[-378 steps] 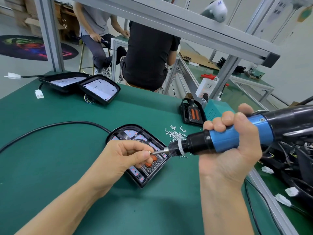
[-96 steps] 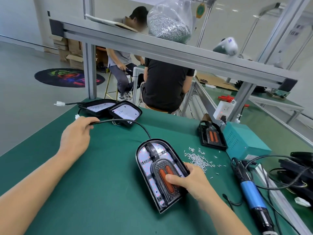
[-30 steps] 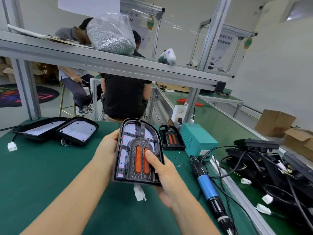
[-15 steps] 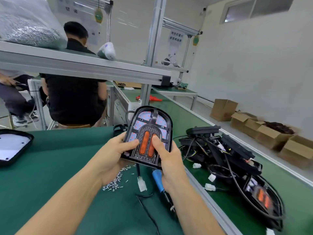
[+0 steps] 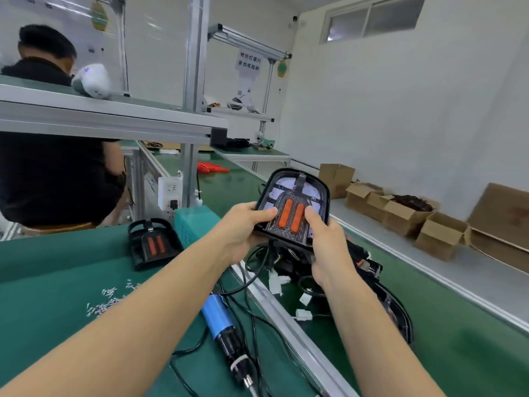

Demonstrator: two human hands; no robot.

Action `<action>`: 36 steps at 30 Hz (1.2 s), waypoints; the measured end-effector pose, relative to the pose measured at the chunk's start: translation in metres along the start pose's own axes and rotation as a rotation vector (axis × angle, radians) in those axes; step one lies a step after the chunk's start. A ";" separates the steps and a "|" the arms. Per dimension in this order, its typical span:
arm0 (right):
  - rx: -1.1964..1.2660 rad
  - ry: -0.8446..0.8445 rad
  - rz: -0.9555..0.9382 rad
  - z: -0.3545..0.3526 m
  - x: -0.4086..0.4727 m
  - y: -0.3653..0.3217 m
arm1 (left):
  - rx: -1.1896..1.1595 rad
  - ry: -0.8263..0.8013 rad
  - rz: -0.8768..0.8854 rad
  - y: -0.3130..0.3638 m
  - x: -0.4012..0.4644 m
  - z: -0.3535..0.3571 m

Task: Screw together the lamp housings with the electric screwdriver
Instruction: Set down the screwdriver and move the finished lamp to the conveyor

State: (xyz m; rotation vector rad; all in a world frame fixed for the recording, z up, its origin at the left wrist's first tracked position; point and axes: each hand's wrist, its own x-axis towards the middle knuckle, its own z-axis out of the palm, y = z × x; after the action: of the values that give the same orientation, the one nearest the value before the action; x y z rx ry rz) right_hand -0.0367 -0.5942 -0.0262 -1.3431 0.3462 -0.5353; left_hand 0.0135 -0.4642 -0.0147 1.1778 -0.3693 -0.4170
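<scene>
Green matting covers the worktop [image 5: 43, 270], bare along its near left; a scatter of small screws [image 5: 107, 300] lies there, and further back a second lamp housing [image 5: 151, 243] rests flat just beside a teal box [image 5: 194, 224]; a seated person in a black shirt [image 5: 54, 179] sits beyond the far edge, under an aluminium shelf [image 5: 108, 121]; the electric screwdriver [image 5: 226, 330] lies on the mat near the worktop's right edge, tip toward the camera, its cable looping beside it; an aluminium rail [image 5: 286, 319] marks that edge, and past it runs a green belt [image 5: 458, 345] with open room toward the near right; the left hand [image 5: 243, 233] grips the lamp housing [image 5: 294, 207] at its lower left, thumb pressed on the face, and the right hand [image 5: 329, 245] grips the lower right the same way; the housing is held in the air above the rail, tilted up toward the camera, over a heap of black housings and white-plugged wires [image 5: 329, 273] on the belt; cardboard boxes [image 5: 429, 224] stand on the floor by the white wall; half a second ago the housing was held over the worktop near the screws, and it has since been carried rightward past the rail; three seconds ago it lay flat on the mat under the right hand alone.
</scene>
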 end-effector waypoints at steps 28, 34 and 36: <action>-0.935 0.298 0.018 -0.065 0.092 -0.015 | 1.003 -0.174 0.206 -0.057 0.056 0.049; -1.340 0.035 -0.178 -0.055 0.079 -0.020 | 1.060 -0.156 0.246 -0.052 0.057 0.050; -1.325 0.025 -0.150 -0.056 0.079 -0.022 | 1.101 -0.147 0.257 -0.050 0.056 0.049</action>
State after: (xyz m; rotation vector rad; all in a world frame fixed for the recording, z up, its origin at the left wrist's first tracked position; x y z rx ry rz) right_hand -0.0039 -0.6866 -0.0106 -2.6528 0.6755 -0.4306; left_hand 0.0322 -0.5480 -0.0418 2.1335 -0.9321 -0.0383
